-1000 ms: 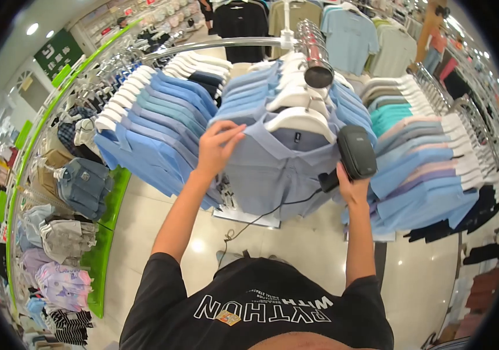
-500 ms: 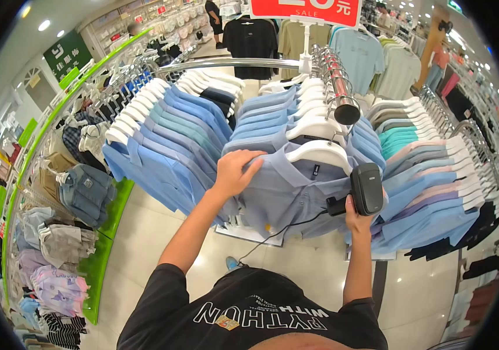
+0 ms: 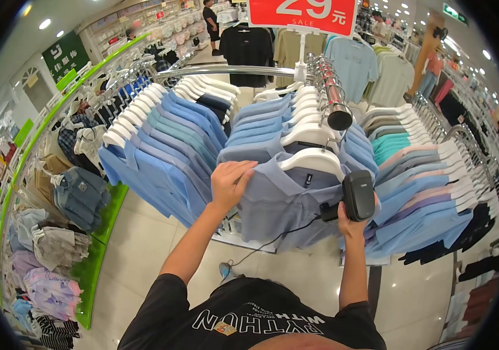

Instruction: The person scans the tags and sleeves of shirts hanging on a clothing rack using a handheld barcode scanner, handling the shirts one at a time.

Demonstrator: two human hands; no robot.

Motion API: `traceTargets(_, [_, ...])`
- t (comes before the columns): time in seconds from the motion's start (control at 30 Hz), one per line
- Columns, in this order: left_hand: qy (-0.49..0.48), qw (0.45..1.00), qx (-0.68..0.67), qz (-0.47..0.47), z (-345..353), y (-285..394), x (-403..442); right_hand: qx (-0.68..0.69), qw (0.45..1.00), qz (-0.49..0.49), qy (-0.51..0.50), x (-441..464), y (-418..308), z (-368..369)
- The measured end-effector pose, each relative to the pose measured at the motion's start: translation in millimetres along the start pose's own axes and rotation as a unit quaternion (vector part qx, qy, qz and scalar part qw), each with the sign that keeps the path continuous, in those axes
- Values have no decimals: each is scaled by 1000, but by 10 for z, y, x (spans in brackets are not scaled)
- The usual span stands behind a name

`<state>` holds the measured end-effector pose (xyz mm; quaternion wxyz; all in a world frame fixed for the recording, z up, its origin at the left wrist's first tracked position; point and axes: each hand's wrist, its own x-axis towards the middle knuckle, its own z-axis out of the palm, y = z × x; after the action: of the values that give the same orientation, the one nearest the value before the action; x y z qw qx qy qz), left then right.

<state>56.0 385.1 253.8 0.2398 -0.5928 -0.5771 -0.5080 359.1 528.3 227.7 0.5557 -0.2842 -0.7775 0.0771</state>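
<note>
Tiled floor of a clothing shop runs beneath the hanging stock, with a green platform at far left and a row of blue shirts beside it. Next in line, the left hand is at the left-side shoulder of a grey-blue shirt; its fingers reach along the fabric, and whether they pinch it cannot be told. The shirt is at the centre, foremost below the end of a metal rail, on a white hanger. Right of its collar, the right hand has its fingers wrapped around a black steamer, so judged by its shape and cord; contact with the cloth cannot be confirmed. For good handling, steady the shoulder lightly, hold the front panel flat, and align the steamer with the cloth, away from the left fingers. Check clearances left to right: floor space lies between platform and shirts; the cord slants across the shirt's lower front, so allow slack; pastel shirts crowd the right edge, limiting sideways travel.
</note>
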Motion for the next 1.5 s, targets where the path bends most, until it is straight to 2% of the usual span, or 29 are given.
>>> traceTargets(0.2, [-123,984,-37,-124,-194,89,-9,-47,997,-37,-38,36,6,-111])
traceTargets(0.4, [-175,981,15,-77,-231,119,-13,-21,1000,-17,-4,29,55,-117])
traceTargets(0.5, [-199,977,-9,-74,-216,86,1,36,999,14,14,28,83,-91])
traceTargets(0.6, [-309,944,11,-114,-298,73,88,125,989,71,-17,-137,369,-60])
traceTargets(0.67, [-331,934,1,-136,-328,59,101,49,999,20,-7,-39,185,-146])
traceTargets(0.73, [-349,925,-6,-149,-345,93,114,29,998,17,-48,-59,224,-147])
traceTargets(0.83, [-222,967,-46,-113,-299,85,-23,46,997,38,-51,-158,354,-114])
traceTargets(0.97, [-171,973,-48,-151,-337,94,-140,111,991,73,-17,-170,358,-58])
traceTargets(1.03, [-152,971,-46,-177,-362,41,-269,128,988,83,-35,-128,290,-90])
traceTargets(1.07, [-139,965,-78,-209,-379,-7,-346,134,986,90,-47,-112,274,-107])
traceTargets(1.13, [-110,939,-145,-291,-405,-120,-597,101,993,42,-54,-98,330,-85])
traceTargets(1.2, [-143,864,-224,-428,-455,-251,-971,153,980,102,-70,-131,302,-61])
traceTargets(1.27, [-145,850,-215,-459,-513,-240,-1312,168,981,75,-63,-124,228,-43])
traceTargets(1.37, [-135,863,-125,-471,-652,-146,-1730,177,972,125,-94,-200,225,-30])
traceTargets(1.43, [-120,848,-58,-513,-780,-110,-1970,182,968,146,-96,-194,232,-20])
traceTargets(1.5, [-113,829,-6,-548,-899,-142,-2189,197,968,125,-89,-161,184,4])
